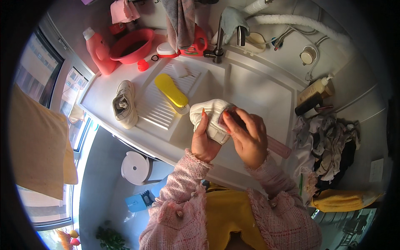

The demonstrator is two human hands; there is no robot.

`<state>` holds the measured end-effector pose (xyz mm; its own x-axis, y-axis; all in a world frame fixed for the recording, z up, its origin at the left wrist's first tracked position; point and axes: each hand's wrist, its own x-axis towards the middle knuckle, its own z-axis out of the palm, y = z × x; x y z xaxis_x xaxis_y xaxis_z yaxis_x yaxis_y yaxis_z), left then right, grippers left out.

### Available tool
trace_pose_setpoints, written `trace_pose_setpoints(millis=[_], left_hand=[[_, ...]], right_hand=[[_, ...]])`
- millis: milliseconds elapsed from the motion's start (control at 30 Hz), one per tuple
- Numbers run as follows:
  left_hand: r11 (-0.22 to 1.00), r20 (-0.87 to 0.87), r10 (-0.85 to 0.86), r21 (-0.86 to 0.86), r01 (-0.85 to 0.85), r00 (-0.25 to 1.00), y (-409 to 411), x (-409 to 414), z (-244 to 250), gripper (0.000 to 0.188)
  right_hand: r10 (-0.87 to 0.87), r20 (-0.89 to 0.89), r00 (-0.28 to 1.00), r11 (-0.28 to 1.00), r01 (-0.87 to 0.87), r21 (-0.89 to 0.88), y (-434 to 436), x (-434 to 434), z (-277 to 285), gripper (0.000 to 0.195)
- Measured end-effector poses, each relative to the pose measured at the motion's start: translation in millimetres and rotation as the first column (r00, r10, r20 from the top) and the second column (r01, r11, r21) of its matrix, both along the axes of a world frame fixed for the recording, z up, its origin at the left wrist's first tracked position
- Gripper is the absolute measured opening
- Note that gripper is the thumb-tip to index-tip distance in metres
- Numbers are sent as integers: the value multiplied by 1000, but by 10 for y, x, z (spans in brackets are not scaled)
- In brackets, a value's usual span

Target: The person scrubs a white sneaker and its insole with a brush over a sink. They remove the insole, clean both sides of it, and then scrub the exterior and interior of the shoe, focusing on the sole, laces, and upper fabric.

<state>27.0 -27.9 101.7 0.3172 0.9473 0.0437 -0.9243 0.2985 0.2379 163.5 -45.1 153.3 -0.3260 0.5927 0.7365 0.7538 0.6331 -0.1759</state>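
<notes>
A white shoe (212,107) is gripped in my left hand (204,145) above the front of the white sink (259,82). My right hand (251,137) holds a brush by its dark reddish head, against the shoe's side. The brush's pink handle (279,147) sticks out past my right palm, over the basin. The bristles are mostly hidden by my fingers and the shoe. A second white shoe (125,106) stands on the left counter. Between the shoes, a yellow insole (170,90) lies across the ribbed washboard (156,114).
Behind the washboard, which bears a white block (180,69), are a red basin (134,47), a pink detergent bottle (100,51) and a red cap (142,65). The dark faucet (218,47) rises behind the sink. Crumpled clothes (328,147) and a pump bottle (312,90) lie to the right.
</notes>
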Motion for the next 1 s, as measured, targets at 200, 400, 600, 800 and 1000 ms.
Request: trace_pose_setpoints(millis=[200,400,600,800,1000], left_hand=[[995,-35,26,-97,-29,999,-24,-35,59,40],[992,79,8,-126,2,997,20,-114,-24,45],[994,143,38,-110,-23,989,45,-130,-17,47],[992,138,-11,-125,29,990,4,-88,22,45],[991,36,-29,-126,33,999,-36,-39,36,44]], right_hand=[[41,154,987,999,-40,-11,-130,-164,-150,44],[79,137,987,997,-75,-32,-160,-101,-185,44],[67,-1,998,998,-67,-11,-136,58,-218,41],[74,40,996,997,-73,-6,-160,67,-257,43],[43,188,981,999,-41,-12,-156,-166,-93,40]])
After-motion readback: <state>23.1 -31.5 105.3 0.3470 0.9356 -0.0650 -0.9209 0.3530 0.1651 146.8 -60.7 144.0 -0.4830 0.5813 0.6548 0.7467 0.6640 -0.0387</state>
